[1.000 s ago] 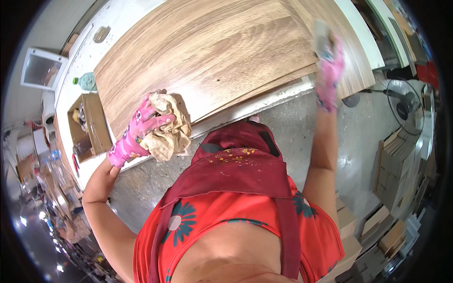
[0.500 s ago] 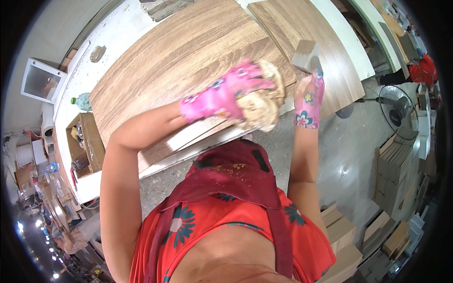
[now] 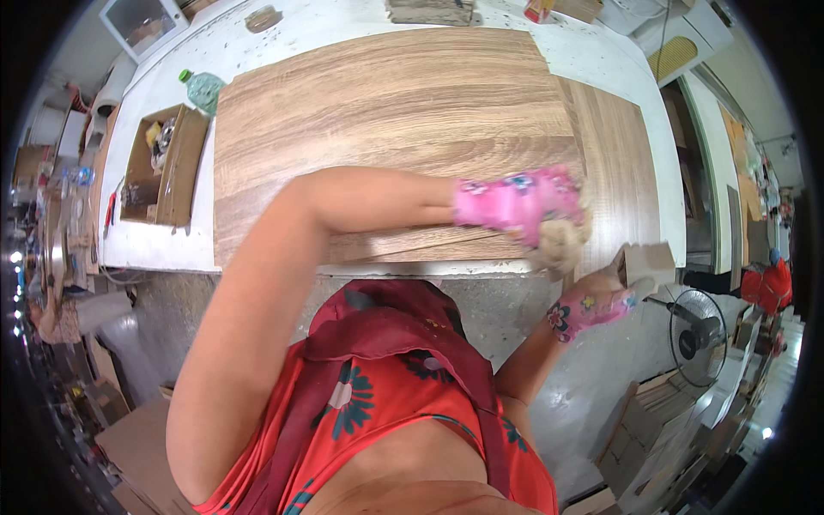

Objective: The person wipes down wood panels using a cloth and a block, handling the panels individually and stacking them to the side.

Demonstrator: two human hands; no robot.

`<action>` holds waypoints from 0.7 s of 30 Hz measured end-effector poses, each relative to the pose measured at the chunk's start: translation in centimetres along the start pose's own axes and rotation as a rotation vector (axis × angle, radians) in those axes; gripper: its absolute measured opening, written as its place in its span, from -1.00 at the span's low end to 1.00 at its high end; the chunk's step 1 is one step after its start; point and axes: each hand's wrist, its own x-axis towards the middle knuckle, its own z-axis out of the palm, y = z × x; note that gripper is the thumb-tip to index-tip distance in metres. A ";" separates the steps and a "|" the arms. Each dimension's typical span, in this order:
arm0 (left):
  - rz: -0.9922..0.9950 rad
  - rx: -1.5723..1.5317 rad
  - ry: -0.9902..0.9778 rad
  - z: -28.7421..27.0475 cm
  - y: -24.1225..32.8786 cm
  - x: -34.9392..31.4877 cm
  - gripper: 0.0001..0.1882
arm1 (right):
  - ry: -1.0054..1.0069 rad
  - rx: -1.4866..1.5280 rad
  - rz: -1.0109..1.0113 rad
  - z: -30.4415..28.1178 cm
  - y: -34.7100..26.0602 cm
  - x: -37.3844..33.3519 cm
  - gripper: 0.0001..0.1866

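Note:
My left hand (image 3: pixel 528 204), in a pink flowered glove, is closed on a crumpled cream cloth (image 3: pixel 560 247). It rests over the right end of a large wood-grain panel (image 3: pixel 386 112), by the seam with a smaller wood-grain panel (image 3: pixel 620 146). Slightly smeared by motion, the cloth lies near the front edge of these panels. My right hand (image 3: pixel 602 299), with a similar glove, grips a light brown rectangular block (image 3: pixel 650 264). That block is held at the table's front right corner, beyond the panel's edge. Part of the right hand's fingers is hidden behind it.
Both panels lie on a white table (image 3: pixel 330 39). To the left stand an open cardboard box (image 3: pixel 176 176) of small items and a green-capped bottle (image 3: pixel 204 91). A standing fan (image 3: pixel 697 336) is at the right, near stacked boards (image 3: pixel 644 433) on the floor.
My view has turned. My left hand has carried the cloth rightward across the panels, while my right hand has moved with the block from above the smaller panel to the front right corner.

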 end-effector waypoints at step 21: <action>-1.245 0.197 0.670 -17.1 17.5 -40.3 -0.27 | -0.540 0.314 0.271 10.4 -1.4 0.3 -0.50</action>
